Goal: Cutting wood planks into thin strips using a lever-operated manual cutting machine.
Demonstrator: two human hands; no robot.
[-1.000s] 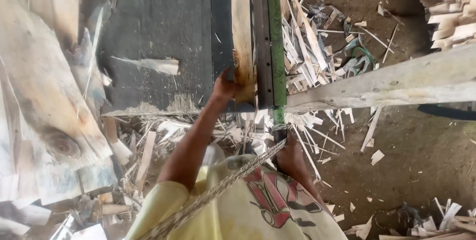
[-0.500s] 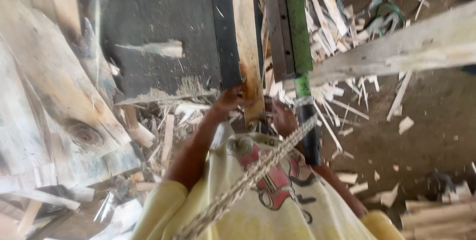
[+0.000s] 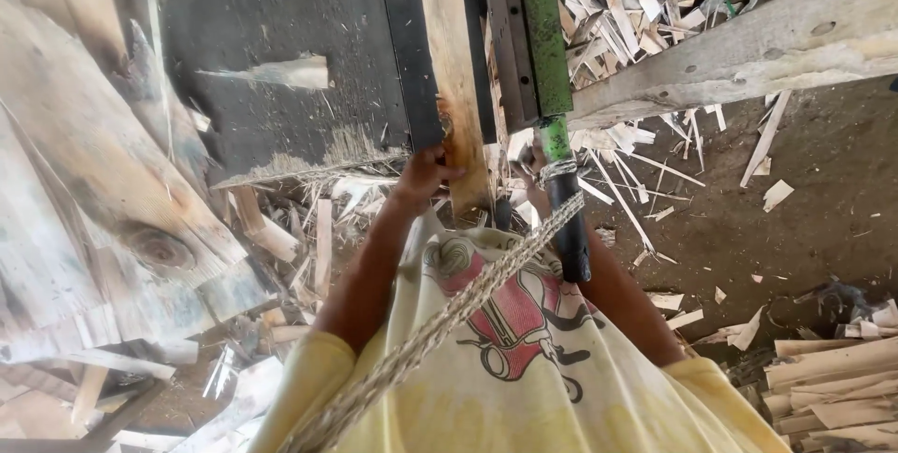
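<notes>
Left hand: the left hand (image 3: 423, 175) is closed around the near end of a narrow wooden plank (image 3: 453, 60), fingers wrapped on its edge.
Plank: it runs straight away from the grip, lying on a dark machine table (image 3: 281, 51).
Right hand: the right hand (image 3: 535, 193) is mostly hidden behind a braided rope (image 3: 486, 280); its grip cannot be told.
Beside the grip: a green bar (image 3: 543, 32) with a black handle (image 3: 569, 229) lies just right of the plank.
Surroundings: wood offcuts (image 3: 645, 32) litter the floor beyond.
</notes>
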